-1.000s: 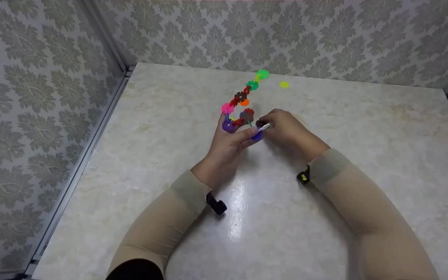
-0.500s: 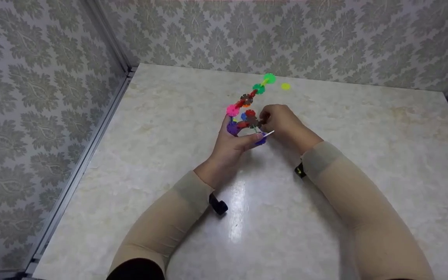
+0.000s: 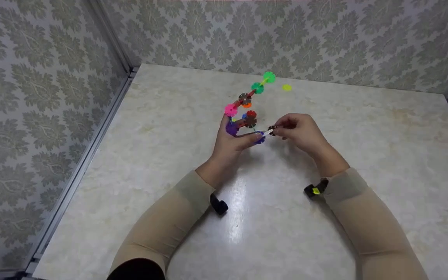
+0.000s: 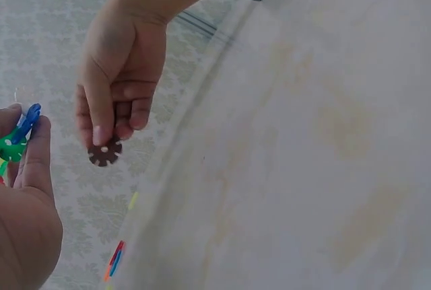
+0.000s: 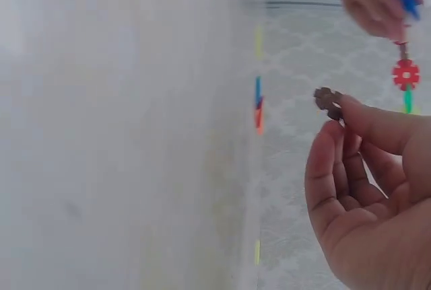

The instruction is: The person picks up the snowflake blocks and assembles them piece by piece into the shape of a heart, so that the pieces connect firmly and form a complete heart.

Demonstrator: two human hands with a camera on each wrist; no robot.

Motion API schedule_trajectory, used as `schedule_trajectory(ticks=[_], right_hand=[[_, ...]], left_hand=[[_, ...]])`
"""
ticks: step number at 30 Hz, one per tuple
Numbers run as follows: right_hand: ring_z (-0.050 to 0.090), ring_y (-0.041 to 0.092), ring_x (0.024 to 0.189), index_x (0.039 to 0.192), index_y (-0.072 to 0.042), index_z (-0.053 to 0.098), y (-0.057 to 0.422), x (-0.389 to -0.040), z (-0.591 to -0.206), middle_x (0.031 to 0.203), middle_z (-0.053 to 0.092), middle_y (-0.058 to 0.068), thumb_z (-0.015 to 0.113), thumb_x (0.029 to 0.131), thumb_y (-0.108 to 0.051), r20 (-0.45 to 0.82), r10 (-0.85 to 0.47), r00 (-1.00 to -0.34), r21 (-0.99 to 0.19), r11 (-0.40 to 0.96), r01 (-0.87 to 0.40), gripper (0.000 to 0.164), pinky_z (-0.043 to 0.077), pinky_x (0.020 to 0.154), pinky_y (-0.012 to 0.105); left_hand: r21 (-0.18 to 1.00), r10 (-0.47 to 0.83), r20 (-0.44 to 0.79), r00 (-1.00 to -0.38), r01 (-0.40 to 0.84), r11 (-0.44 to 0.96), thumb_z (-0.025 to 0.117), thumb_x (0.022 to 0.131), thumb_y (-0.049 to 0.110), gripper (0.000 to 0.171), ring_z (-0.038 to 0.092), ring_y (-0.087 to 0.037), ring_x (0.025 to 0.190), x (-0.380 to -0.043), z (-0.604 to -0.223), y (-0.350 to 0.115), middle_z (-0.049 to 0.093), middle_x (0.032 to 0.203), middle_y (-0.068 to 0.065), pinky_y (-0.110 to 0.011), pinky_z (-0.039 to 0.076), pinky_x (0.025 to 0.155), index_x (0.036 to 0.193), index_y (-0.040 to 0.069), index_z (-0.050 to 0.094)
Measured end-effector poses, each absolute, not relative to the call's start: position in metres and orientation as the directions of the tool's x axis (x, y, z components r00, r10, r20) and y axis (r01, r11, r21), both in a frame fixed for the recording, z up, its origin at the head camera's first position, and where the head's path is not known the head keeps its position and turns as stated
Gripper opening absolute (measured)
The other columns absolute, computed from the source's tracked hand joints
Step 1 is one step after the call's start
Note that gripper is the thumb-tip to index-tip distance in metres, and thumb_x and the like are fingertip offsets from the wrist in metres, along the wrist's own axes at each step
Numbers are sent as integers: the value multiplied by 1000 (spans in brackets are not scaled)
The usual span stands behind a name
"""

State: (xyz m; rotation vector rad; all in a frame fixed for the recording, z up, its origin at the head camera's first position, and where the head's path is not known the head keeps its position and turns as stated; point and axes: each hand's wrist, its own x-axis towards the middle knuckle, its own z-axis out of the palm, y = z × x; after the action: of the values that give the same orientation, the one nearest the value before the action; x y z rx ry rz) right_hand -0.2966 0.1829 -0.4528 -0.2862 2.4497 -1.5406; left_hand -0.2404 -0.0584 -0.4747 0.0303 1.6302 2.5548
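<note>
In the head view my left hand holds a chain of interlocking plastic snowflake discs, its thumb on the purple-blue disc at the near end. A white disc, seen edge-on, projects from that end. From there the chain bends past a brown disc, a purple disc and a pink disc, then stretches away to a bright green disc. My right hand pinches a separate brown disc between thumb and fingertips, right at the white disc's outer edge in the head view.
Loose discs lie on the marbled table behind the hands: a yellow disc near the back edge, an orange disc, a red disc and a blue disc. Patterned walls border the back and left.
My right hand has drawn back from beside the chain's brown disc, rightward and nearer the body, with its brown disc. The chain in my left hand has shifted slightly right.
</note>
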Motion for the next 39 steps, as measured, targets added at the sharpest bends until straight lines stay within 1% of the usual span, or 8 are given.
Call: schedule_trajectory(ticks=[5,9,15,20,26,32,35,39], right_hand=[[80,15,99,117,0,77,187,-279,-450,104,83,-2,80,105,-7,-27,-241,-970,-995,100,3,14,67,85,26],[81,13,100,115,-4,77,186,-273,-445,106,84,0,80,106,-8,-13,-207,-978,-1000,-17,17,11,68,85,26],[81,13,95,114,-5,77,182,-270,-442,103,85,2,79,105,-6,-30,-202,-979,-997,-67,44,9,67,80,26],[82,14,93,111,-6,77,180,-268,-442,102,85,2,80,105,-5,-38,-214,-976,-994,-96,60,7,68,80,26],[84,15,93,109,-5,76,176,-265,-444,103,85,4,80,103,-2,-39,-216,-976,-987,-144,72,8,71,82,29],[83,16,90,108,-3,76,170,-262,-447,101,82,7,81,102,-1,-9,-191,-981,-984,-174,43,8,71,82,29],[84,16,90,115,-2,77,166,-259,-449,102,81,6,82,102,0,23,-162,-986,-985,-174,5,14,72,83,31],[85,15,92,130,2,79,161,-255,-453,108,84,4,79,103,1,101,-126,-987,-989,-122,-86,27,72,87,33]], left_hand=[[925,79,-23,-997,-52,-378,96,88,0,103,84,-33,115,-240,-476,-59,61,157,-14,-44,70,101,168,32,39],[936,59,7,-998,-14,-352,95,88,-1,103,81,-38,122,-241,-479,-59,62,155,-14,-43,70,101,168,29,39],[935,69,50,-996,22,-355,93,90,-2,101,77,-45,129,-241,-480,-61,62,159,-21,-44,70,102,168,32,38],[936,64,65,-996,39,-350,92,91,-2,103,81,-37,121,-241,-480,-63,63,157,-20,-45,70,101,169,34,36],[934,53,78,-996,54,-354,93,90,-3,101,73,-49,134,-241,-481,-62,60,162,-26,-42,70,102,167,35,39],[938,23,38,-999,27,-344,96,88,0,102,78,-45,127,-241,-481,-59,67,153,-17,-43,71,100,167,30,39],[944,-4,24,-1000,23,-328,97,87,0,104,78,-39,129,-240,-481,-57,68,154,-15,-41,70,101,168,28,37],[938,-28,22,-999,31,-345,95,88,-3,106,74,-44,135,-240,-480,-55,65,159,-19,-40,69,103,169,30,35]])
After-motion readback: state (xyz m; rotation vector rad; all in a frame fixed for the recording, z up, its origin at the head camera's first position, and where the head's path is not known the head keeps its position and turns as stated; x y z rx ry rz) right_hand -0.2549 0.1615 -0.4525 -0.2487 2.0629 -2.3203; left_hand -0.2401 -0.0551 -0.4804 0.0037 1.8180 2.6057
